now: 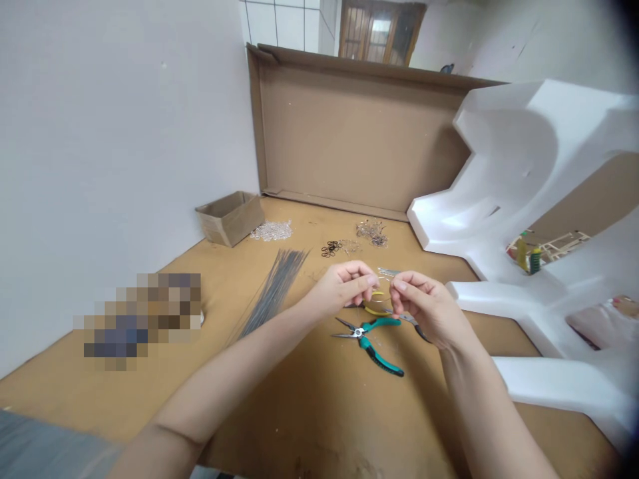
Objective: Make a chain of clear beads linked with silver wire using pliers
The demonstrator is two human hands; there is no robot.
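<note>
Bare and nearest the camera, the left forearm (244, 362) and right forearm (492, 399) reach forward over a brown table (349, 416). Along the left runs a pale wall (120, 120). White foam packing (514, 126) stands on the right side, its cut-out arms resting on the table, and a shallow cardboard tray (359, 126) stands on edge across the back. At the left, a pixelated patch (144, 319) hides whatever lies there.

The left hand (344, 289) and right hand (424, 299) face each other, slightly apart, above the middle of the table. Each has its thumb and fingers pinched together. A small open cardboard box (232, 223) sits by the wall, and a bundle of grey wires (272, 293) lies slantwise beyond the left forearm.

Teal-handled pliers (360, 332) lie below and between the hands, jaws spread and pointing left. Just behind them is a yellow-handled tool (378, 311), partly covered; a dark-handled tool (422, 331) shows under the right hand.

Clear small pieces (272, 231) are heaped beside the box. Farther right are tangled metal bits (372, 233) and, closer, dark rings (330, 249).

Smallest of all, a thin wire (382, 301) spans the gap between the fingertips, gripped by both hands; its ends are too fine to make out.
</note>
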